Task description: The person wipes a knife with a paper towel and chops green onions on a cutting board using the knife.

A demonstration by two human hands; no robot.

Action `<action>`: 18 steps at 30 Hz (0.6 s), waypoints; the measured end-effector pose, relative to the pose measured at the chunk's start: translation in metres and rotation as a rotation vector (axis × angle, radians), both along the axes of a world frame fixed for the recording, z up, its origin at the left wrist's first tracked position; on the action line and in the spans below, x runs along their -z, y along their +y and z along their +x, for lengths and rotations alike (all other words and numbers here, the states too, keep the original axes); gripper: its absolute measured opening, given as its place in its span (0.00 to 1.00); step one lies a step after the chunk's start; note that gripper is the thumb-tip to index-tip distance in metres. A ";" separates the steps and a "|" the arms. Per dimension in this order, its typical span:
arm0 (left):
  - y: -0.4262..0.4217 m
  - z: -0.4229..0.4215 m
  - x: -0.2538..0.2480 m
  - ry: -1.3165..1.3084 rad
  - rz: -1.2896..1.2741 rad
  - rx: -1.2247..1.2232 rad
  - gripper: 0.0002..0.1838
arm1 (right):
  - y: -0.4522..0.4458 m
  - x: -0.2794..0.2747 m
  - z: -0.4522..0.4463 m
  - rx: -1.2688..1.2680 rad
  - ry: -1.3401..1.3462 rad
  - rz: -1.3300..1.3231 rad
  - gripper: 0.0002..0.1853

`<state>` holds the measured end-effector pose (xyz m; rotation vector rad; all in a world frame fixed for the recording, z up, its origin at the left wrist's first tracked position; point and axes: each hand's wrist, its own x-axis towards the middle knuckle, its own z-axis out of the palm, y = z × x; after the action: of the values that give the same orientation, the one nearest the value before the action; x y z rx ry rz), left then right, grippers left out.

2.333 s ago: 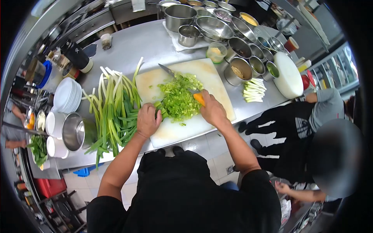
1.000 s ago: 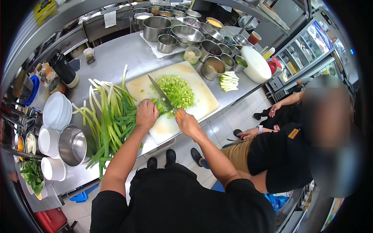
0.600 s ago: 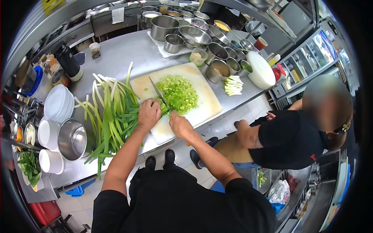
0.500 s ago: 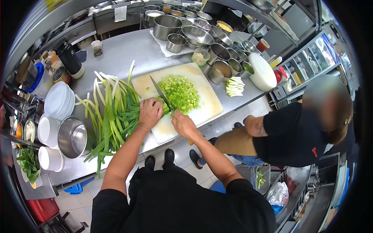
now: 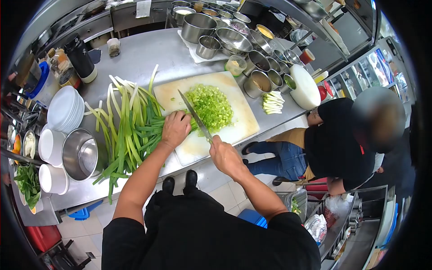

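Observation:
My right hand (image 5: 225, 155) is closed round the handle of a kitchen knife (image 5: 194, 112), its blade slanting up and left over the cutting board (image 5: 245, 121). With curled fingers, my left hand (image 5: 176, 128) grips a bunch of green onions (image 5: 130, 121) at the board's left side, right beside the blade. The long stalks spread leftward across the steel table, white ends toward the back. A heap of chopped green onion (image 5: 209, 105) lies just right of the knife.
Steel pots (image 5: 198, 31) and small containers crowd the back right, near cut white stalks (image 5: 272, 102) and a round white block (image 5: 305, 87). At left stand stacked plates (image 5: 65, 108) and a steel pot (image 5: 83, 153). A co-worker (image 5: 333, 135) stands close on my right.
My right hand has drawn the knife down and slightly right, toward me. My left hand stays on the green onions. The co-worker has shifted and turned at the right.

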<state>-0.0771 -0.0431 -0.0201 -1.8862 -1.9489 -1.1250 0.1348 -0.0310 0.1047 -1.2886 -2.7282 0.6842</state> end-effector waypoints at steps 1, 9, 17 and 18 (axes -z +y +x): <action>0.000 0.000 0.000 0.006 -0.014 -0.008 0.14 | -0.002 -0.003 0.001 -0.017 -0.037 -0.008 0.10; 0.000 -0.001 -0.001 -0.026 -0.068 -0.008 0.14 | 0.013 0.019 -0.025 0.004 -0.170 -0.099 0.09; 0.002 -0.003 0.005 -0.088 -0.068 -0.015 0.14 | 0.053 0.065 -0.075 0.039 -0.051 -0.132 0.11; 0.003 -0.005 0.007 -0.086 -0.065 -0.013 0.14 | 0.054 0.061 -0.072 0.041 -0.049 -0.129 0.11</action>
<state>-0.0817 -0.0402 -0.0274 -1.8837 -2.0647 -1.1715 0.0631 0.0226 0.0437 -1.4016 -2.7276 0.8481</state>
